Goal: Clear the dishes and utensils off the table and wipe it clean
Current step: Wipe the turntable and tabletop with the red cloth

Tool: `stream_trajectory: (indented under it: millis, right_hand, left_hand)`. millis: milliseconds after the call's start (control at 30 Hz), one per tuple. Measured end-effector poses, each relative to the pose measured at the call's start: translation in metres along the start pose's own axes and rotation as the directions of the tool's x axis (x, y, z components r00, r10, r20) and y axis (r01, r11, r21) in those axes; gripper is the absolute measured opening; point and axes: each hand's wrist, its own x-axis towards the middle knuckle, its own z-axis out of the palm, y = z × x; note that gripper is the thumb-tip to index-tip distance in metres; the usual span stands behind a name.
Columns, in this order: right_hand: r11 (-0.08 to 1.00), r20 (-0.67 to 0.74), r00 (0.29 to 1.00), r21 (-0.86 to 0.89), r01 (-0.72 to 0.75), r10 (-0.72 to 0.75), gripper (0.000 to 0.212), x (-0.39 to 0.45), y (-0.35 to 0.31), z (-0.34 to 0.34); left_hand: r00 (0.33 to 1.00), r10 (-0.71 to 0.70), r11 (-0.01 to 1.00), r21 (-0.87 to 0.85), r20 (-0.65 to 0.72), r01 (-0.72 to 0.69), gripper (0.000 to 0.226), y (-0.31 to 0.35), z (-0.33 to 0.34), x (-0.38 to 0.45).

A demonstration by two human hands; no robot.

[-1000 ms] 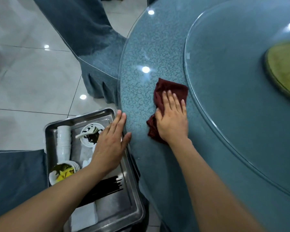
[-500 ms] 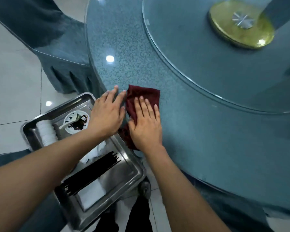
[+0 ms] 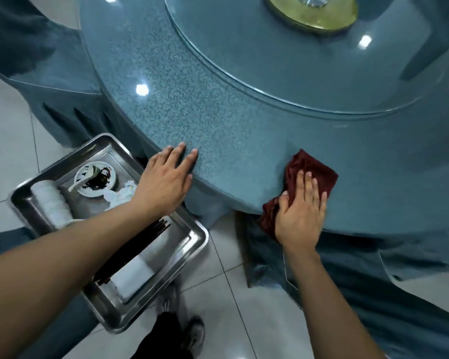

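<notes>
A dark red cloth (image 3: 314, 169) lies at the near edge of the round blue table (image 3: 218, 120). My right hand (image 3: 301, 213) presses flat on it with straight fingers. My left hand (image 3: 163, 182) rests flat on the table's rim, fingers straight, holding nothing. Under my left forearm sits a steel tray (image 3: 189, 244) with a dirty saucer (image 3: 96, 181), a stack of white cups (image 3: 51, 200), black chopsticks (image 3: 132, 252) and a white napkin (image 3: 132, 278).
A glass turntable (image 3: 296, 73) with a brass hub (image 3: 311, 14) covers the table's centre. A blue-covered chair (image 3: 36, 73) stands at the left, another chair (image 3: 373, 281) below the table edge at the right. My shoes (image 3: 192, 332) show on the tiled floor.
My right hand has slid the cloth to the right along the table's edge, away from my left hand. My left hand stays on the rim beside the tray.
</notes>
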Motion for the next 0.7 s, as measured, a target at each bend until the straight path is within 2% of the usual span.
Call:
stream_trajectory:
  millis: [200,333,400,500,600,700]
  right_hand:
    - [0.998,-0.043,0.998,0.048,-0.035,0.037,0.060,-0.021,0.025,-0.007]
    - [0.995,0.014,1.000,0.104,-0.002,0.001,0.069,-0.025,0.025,-0.016]
    - [0.970,0.059,0.998,0.242,0.023,-0.038,0.067,-0.021,0.035,-0.026]
    - [0.900,0.072,0.997,0.436,0.001,-0.037,0.048,-0.018,0.055,-0.038]
    - [0.909,-0.003,1.000,0.416,-0.025,0.029,0.049,-0.028,0.061,-0.044]
    - [0.921,-0.101,0.965,0.339,-0.194,0.240,0.043,-0.047,0.062,-0.048]
  left_hand:
    - [0.994,-0.108,0.992,-0.073,0.001,0.108,0.068,0.037,0.010,-0.040]
    - [0.996,-0.086,0.987,-0.138,0.017,0.088,0.063,0.066,0.016,-0.062]
    - [0.999,-0.029,0.987,-0.162,-0.032,0.024,0.055,0.080,0.016,-0.063]
    - [0.986,0.138,0.981,-0.121,-0.094,-0.148,0.051,0.112,0.013,-0.058]
    - [0.936,0.332,0.938,-0.059,-0.118,-0.340,0.053,0.154,0.014,-0.051]
    - [0.913,0.399,0.915,-0.022,-0.086,-0.402,0.057,0.187,0.021,-0.043]
